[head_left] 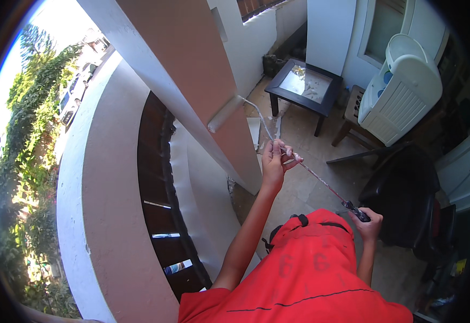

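Observation:
A paint roller (pixel 225 114) with a pale sleeve rests against the pinkish face of a square pillar (pixel 192 59). From its bent wire frame a long thin rod runs back toward me. My left hand (pixel 279 156) is closed round the upper part of this rod, with the fingers pinched and smeared with paint. My right hand (pixel 369 220) grips the dark handle at the rod's lower end, close to my red shirt. The pillar's left face is white.
Left of the pillar curves a low parapet wall (pixel 111 204) with dark slats, with trees and parked cars beyond. A glass-topped low table (pixel 306 83) stands ahead. White plastic chairs (pixel 402 89) sit on a wooden stool (pixel 353 116). A black armchair (pixel 399 188) is at the right.

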`<state>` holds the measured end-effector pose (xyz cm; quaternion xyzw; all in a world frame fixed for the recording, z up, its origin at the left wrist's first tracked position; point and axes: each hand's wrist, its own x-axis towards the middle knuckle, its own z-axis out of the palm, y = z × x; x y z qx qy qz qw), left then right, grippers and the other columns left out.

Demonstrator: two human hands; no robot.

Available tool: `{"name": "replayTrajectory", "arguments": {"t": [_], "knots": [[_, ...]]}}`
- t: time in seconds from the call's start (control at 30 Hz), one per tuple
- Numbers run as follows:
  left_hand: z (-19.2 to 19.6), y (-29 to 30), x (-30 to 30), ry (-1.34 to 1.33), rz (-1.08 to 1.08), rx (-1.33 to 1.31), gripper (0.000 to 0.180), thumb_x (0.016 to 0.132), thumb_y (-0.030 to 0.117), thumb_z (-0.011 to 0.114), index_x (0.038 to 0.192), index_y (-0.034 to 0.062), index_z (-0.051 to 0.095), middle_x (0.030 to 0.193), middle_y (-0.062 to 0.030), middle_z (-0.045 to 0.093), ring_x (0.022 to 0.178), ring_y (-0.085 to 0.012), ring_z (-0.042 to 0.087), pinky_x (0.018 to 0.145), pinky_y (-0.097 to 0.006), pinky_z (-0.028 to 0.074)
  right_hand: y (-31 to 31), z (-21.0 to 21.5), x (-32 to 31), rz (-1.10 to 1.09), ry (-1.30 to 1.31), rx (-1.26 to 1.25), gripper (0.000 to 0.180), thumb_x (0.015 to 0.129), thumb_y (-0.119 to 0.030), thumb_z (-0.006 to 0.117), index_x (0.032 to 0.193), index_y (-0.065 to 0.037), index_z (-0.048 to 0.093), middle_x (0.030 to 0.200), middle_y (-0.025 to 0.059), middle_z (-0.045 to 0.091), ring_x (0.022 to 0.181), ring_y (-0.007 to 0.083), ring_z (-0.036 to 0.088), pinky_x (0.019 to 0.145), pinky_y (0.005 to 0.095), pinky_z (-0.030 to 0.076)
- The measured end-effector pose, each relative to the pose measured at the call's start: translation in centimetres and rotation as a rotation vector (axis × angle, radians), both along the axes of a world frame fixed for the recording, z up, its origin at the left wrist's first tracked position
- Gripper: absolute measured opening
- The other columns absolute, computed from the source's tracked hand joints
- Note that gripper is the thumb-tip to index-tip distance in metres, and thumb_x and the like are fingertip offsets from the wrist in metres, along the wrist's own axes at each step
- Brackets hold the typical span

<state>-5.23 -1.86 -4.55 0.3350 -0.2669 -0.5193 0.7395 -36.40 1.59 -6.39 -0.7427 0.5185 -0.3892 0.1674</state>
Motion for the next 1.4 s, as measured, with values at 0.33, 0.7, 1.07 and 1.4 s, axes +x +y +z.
{"name": "replayTrajectory", "arguments": {"t": [0.33, 0.7, 1.07, 1.4], "knots": [[-0.5, 0.4, 0.2, -0.028, -0.012, 0.107, 0.022, 0.098, 0.027, 0.034, 0.105, 0.0075, 0.041, 0.079, -0.0051, 0.051, 0.076, -0.0223, 0.064, 0.072, -0.037, 0.056, 0.3, 0.9, -0.3, -0.001, 0.053, 0.105, 0.022, 0.064, -0.018, 0.078, 0.072, -0.001, 0.066, 0.058, 0.0109, 0.060, 0.050, 0.0177, 0.060, 0.050, 0.0256, 0.044], [1.3, -0.7, -0.1, 0.049, -0.035, -0.038, 0.020, 0.098, 0.025, 0.032, 0.098, 0.0075, 0.041, 0.078, -0.0050, 0.050, 0.077, -0.0240, 0.063, 0.075, -0.038, 0.055, -1.3, 3.5, -0.8, 0.024, 0.081, -0.005, 0.022, 0.064, -0.015, 0.078, 0.072, 0.000, 0.065, 0.056, 0.0094, 0.058, 0.046, 0.0147, 0.056, 0.047, 0.0239, 0.041], [-1.4, 0.0, -0.1, 0.124, -0.013, -0.117, 0.018, 0.098, 0.025, 0.033, 0.096, 0.0079, 0.039, 0.074, -0.0034, 0.042, 0.065, -0.0188, 0.052, 0.067, -0.036, 0.052, 0.7, -0.3, -0.1, 0.055, 0.049, 0.196, 0.022, 0.066, -0.018, 0.077, 0.073, 0.000, 0.066, 0.060, 0.0118, 0.061, 0.050, 0.0156, 0.060, 0.049, 0.0257, 0.044], [-6.4, 1.1, -0.8, 0.226, 0.013, 0.077, 0.017, 0.098, 0.026, 0.036, 0.097, 0.0092, 0.041, 0.079, -0.0041, 0.048, 0.072, -0.0176, 0.056, 0.074, -0.040, 0.054, -0.1, -2.0, -0.9, -0.002, 0.187, 0.240, 0.025, 0.064, -0.027, 0.077, 0.070, -0.005, 0.068, 0.057, 0.0106, 0.061, 0.051, 0.0209, 0.062, 0.049, 0.0284, 0.046]]}}
